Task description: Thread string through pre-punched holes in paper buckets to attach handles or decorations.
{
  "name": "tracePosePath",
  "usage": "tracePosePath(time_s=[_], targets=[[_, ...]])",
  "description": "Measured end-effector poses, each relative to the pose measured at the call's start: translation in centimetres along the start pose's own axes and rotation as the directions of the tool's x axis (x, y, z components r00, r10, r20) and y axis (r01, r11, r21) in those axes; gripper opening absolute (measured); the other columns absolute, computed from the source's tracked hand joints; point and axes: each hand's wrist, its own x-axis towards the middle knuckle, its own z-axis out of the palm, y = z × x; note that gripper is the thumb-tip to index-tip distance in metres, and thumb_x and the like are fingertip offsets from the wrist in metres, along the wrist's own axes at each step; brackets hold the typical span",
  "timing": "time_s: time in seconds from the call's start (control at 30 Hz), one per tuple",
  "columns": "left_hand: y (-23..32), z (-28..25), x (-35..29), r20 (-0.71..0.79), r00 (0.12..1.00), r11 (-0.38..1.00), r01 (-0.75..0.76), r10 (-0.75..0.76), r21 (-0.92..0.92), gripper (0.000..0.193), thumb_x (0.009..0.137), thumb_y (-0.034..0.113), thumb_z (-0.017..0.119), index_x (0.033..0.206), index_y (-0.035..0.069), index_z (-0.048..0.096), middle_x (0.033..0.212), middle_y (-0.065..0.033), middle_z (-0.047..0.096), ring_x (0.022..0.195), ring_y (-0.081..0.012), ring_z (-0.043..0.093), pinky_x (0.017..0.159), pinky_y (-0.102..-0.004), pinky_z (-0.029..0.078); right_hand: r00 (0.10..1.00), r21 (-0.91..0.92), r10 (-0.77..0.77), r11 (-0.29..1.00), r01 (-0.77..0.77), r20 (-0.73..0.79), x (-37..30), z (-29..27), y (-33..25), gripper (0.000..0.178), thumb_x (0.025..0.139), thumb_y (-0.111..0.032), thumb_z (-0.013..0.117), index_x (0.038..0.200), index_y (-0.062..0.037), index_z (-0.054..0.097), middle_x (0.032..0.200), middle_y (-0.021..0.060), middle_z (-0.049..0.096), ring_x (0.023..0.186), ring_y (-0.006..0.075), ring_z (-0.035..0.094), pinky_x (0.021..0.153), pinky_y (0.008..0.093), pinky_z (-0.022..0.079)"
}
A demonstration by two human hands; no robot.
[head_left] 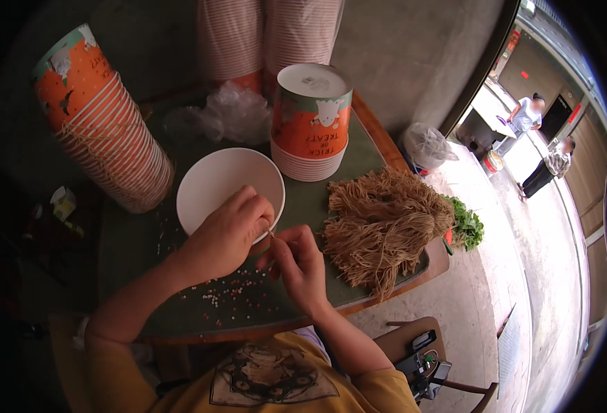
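Observation:
A white paper bucket stands mouth up on the table in front of me. Over its near right rim, my left hand is closed in a pinch. My right hand meets it just outside the rim, also with fingers pressed together. A short bit of tan twine shows between the fingertips of both hands; the rest is hidden by the fingers. To the right lies a big bundle of tan twine. Small white and reddish beads or bits are scattered near my wrists.
Behind the bucket stands a short upside-down stack of orange printed buckets. A tall leaning stack with twine strands is at left. Crumpled clear plastic lies behind. A chair holding gadgets is at right; two people are outside.

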Motion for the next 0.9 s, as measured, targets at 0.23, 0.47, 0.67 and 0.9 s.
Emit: tracePosePath(time_s=[0.23,0.47,0.67,0.9], targets=[[-0.4,0.2,0.3,-0.026,0.999,0.995,-0.048,0.046,-0.093,0.004,0.091,0.002,0.052,0.091,0.002,0.048,0.090,-0.0112,0.048,0.082,-0.0298,0.053,0.073,-0.0386,0.044,0.998,0.112,0.026,0.993,-0.032,0.050,-0.2,0.4,0.4,0.009,0.101,-0.013,0.048,0.099,-0.0047,0.047,0.090,0.0064,0.063,0.078,0.0107,0.065,0.057,0.0198,0.048],[-0.2,0.1,0.3,0.001,1.000,0.995,-0.025,0.025,-0.100,0.004,0.091,0.002,0.051,0.090,0.001,0.048,0.089,-0.0115,0.048,0.082,-0.0297,0.052,0.072,-0.0385,0.044,0.994,0.042,0.075,0.996,-0.078,0.078,-0.6,0.6,1.0,0.011,0.101,-0.016,0.050,0.096,-0.0063,0.048,0.081,-0.0006,0.057,0.073,0.0065,0.058,0.060,0.0195,0.043],[-0.4,0.7,0.2,-0.054,0.997,0.998,-0.055,0.054,-0.011,0.003,0.091,0.003,0.051,0.090,0.001,0.049,0.090,-0.0119,0.050,0.084,-0.0318,0.054,0.072,-0.0406,0.045,0.996,0.120,0.069,0.990,-0.076,0.063,-0.4,0.7,1.8,0.010,0.099,-0.015,0.050,0.092,-0.0081,0.048,0.078,-0.0045,0.051,0.066,0.0023,0.045,0.059,0.0177,0.035],[-0.6,0.5,0.2,-0.031,0.996,0.996,-0.084,0.083,-0.007,0.005,0.091,0.003,0.052,0.092,0.002,0.048,0.090,-0.0117,0.050,0.082,-0.0322,0.056,0.068,-0.0417,0.047,0.990,-0.253,-0.005,0.967,-0.030,-0.140,-0.9,1.5,0.2,0.010,0.094,-0.009,0.058,0.099,-0.0048,0.051,0.065,-0.0015,0.057,0.060,0.0015,0.047,0.055,0.0188,0.038]])
